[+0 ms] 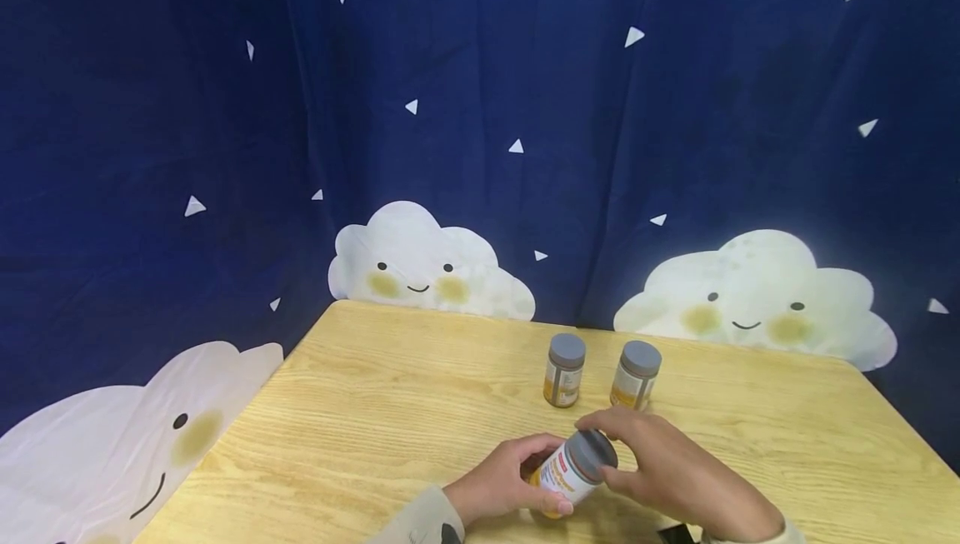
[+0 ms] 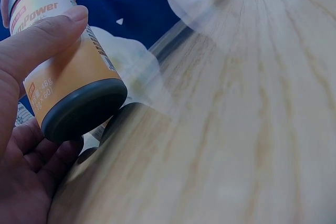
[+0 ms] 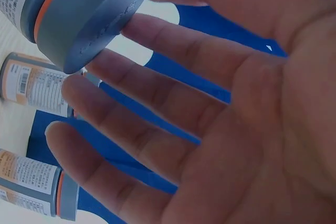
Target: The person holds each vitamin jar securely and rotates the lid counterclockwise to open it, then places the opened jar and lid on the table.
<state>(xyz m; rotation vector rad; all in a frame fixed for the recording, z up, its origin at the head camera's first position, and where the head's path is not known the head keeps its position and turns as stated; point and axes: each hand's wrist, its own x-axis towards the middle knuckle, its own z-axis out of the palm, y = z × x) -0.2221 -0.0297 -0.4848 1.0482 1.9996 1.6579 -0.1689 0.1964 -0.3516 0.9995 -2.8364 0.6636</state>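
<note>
A supplement bottle (image 1: 564, 479) with a white and orange label tilts over the near part of the table, its grey lid (image 1: 592, 452) leaning up to the right. My left hand (image 1: 498, 477) grips the body, thumb across the label; in the left wrist view the bottle's dark base (image 2: 86, 109) shows, raised off the wood. The right hand (image 1: 675, 465) pinches the lid's rim between thumb and fingers, its palm apart from the lid top. An orange ring shows under the lid (image 3: 79, 19) in the right wrist view, where the other fingers spread out fairly straight.
Two similar grey-lidded bottles stand upright beyond my hands, one (image 1: 562, 381) at the left and another (image 1: 634, 377) just behind the right hand. The wooden table (image 1: 390, 386) reaches back to a dark blue curtain (image 1: 465, 152) printed with clouds and triangles.
</note>
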